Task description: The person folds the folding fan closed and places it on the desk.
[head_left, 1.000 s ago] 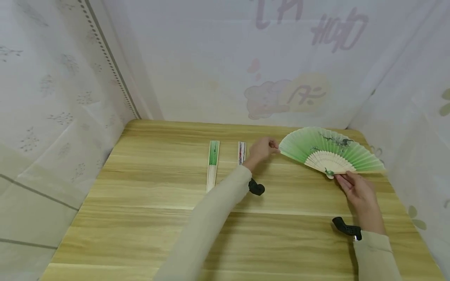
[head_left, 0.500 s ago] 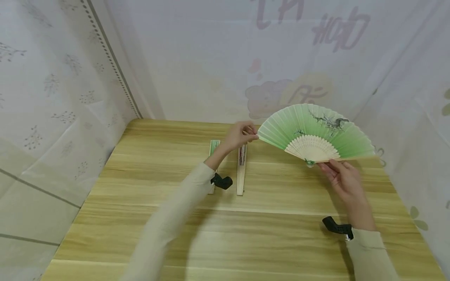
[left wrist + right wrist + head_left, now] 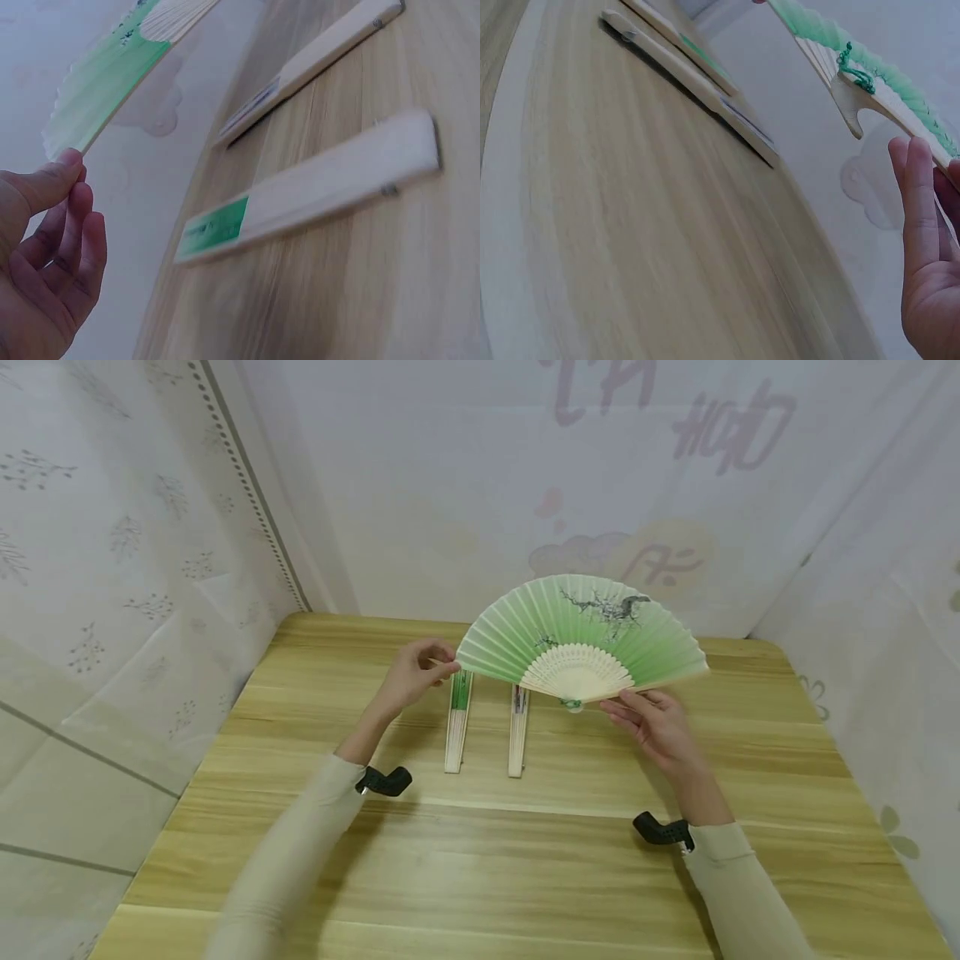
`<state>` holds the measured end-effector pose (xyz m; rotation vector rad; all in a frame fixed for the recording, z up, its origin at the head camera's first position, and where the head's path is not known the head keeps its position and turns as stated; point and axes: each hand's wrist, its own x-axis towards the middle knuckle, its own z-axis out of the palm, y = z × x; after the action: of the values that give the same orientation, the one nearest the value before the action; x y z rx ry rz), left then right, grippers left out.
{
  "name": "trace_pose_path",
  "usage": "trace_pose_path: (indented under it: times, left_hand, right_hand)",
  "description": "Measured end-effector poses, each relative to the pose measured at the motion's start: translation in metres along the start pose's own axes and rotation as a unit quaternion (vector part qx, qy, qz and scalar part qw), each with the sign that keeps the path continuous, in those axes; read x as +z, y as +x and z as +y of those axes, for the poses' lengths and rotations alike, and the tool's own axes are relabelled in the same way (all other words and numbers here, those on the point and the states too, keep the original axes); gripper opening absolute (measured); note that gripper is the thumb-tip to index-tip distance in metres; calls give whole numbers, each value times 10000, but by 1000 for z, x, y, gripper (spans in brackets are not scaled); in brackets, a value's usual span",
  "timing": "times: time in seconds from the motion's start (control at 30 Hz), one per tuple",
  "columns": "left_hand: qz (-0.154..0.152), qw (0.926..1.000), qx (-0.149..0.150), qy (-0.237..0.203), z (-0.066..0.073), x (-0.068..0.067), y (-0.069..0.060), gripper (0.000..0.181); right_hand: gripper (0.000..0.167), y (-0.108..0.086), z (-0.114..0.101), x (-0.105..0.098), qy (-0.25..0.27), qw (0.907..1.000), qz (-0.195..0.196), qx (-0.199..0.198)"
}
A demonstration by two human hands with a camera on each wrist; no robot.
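Observation:
A green-and-white folding fan (image 3: 581, 618) is spread wide above the table, printed with a dark blossom branch. My left hand (image 3: 416, 675) pinches its left tip between thumb and forefinger, as the left wrist view also shows with the hand (image 3: 52, 240). The right hand (image 3: 656, 727) grips the lower right guard stick near the pivot, where a green cord (image 3: 856, 69) is tied. Below the raised fan lie two folded fans: a green one (image 3: 458, 727) close to my left hand, and one with a dark-and-red print (image 3: 517, 735) beside it. The raised fan hides their far ends.
The wooden table (image 3: 480, 877) ends at a patterned white cloth (image 3: 420, 485) hanging behind it. More cloth hangs at left and right. A black wrist mount (image 3: 386, 781) sits on the left cuff and another black mount (image 3: 660, 829) on the right.
Both hands have carried the spread fan leftward and up off the table's right side, over the folded fans. The left arm has swung left, uncovering the lower parts of those two fans.

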<state>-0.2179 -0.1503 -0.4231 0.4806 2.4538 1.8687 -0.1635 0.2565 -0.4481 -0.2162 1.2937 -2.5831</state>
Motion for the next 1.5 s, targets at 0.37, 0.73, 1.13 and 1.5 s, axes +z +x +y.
trace_pose_path:
  times: [0.37,0.73,1.13,1.5]
  left_hand:
    - [637,9967,-282,-428,-10,-42,-37,23]
    - [997,9908,-354,-845,-16,-42,-40,28]
    - [995,9905,-421,-851,-10,-38,-32,30]
    - [1239,9817,-618,-1308,7,-27,-15,30]
  right_hand:
    - [20,27,24,26,-946,9944,-448,169]
    - [19,32,37,28,-1079,9933,-340,243]
    - [25,45,36,35,-2043,9789,52,23]
    - [27,53,28,43,-3145,9491,24,163]
